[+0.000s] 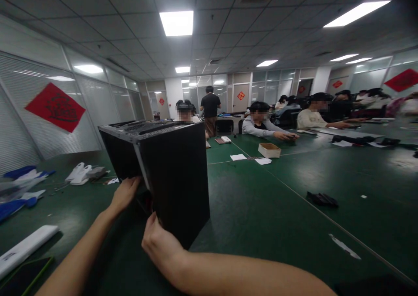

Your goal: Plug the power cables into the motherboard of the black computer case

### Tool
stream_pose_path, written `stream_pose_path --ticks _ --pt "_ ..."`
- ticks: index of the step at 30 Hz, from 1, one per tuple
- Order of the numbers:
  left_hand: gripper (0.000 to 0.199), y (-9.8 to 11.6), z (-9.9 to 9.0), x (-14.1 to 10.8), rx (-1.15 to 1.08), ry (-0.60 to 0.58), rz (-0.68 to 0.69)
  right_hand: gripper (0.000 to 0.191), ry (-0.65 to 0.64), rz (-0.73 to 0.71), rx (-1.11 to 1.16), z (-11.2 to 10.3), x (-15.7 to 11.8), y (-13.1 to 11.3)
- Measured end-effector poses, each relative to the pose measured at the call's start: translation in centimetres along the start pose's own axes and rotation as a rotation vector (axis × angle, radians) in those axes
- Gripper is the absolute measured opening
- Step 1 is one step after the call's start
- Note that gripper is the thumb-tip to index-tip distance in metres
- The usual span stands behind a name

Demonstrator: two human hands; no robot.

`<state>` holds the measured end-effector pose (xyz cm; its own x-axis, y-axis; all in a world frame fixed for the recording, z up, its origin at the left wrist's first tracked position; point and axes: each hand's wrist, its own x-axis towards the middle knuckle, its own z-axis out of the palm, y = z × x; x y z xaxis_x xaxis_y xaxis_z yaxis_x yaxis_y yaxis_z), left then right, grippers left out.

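A tall black computer case (pixel 178 178) stands upright on the green table (pixel 248 226), left of the middle, its metal-edged top visible. My left hand (pixel 126 193) is at the lower part of its near left side, with the fingertips partly hidden at the case. Lower down, my right hand (pixel 160 241) has its fingers bent against the bottom part of the near vertical edge. Between the hands the lower side of the case is dark, with a small reddish detail. What the fingertips hold there is too hidden to make out.
At left lie a white bar-shaped box (pixel 26 248), a green-edged dark device (pixel 28 276) and plastic bags (pixel 80 174). An open cardboard box (pixel 269 151), papers and a black bundle (pixel 322 199) are on the right. Several people sit across the table.
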<state>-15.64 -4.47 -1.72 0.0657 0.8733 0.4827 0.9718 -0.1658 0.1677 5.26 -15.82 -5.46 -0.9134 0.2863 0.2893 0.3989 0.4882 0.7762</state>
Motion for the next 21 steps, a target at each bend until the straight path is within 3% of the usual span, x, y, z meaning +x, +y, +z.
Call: stream_pose_path --ticks 3,6,10,13,17,21 --pt "0.047 -0.5 1.2 -0.1 0.068 -0.042 0.134 0.040 0.063 0.071 -0.014 1.6 -3.4 1.5" --pt "0.052 0.5 1.7 -0.4 0.064 -0.057 0.211 0.040 0.146 0.144 -0.049 3.2 -7.1 3.3" --pt "0.053 3.6 1.8 -1.1 0.071 -0.096 0.250 0.039 0.206 0.194 -0.053 4.8 -12.6 6.9" --pt "0.051 6.9 2.2 -1.9 0.116 -0.140 0.351 0.033 0.280 0.188 -0.033 6.4 -17.0 10.2" --pt "0.047 11.2 3.4 -3.6 0.187 -0.022 0.400 0.037 0.337 0.173 0.024 9.0 -21.5 13.3" --pt "0.046 13.7 4.2 -5.5 0.183 0.162 0.349 0.037 0.294 0.221 0.094 10.1 -23.2 14.1"
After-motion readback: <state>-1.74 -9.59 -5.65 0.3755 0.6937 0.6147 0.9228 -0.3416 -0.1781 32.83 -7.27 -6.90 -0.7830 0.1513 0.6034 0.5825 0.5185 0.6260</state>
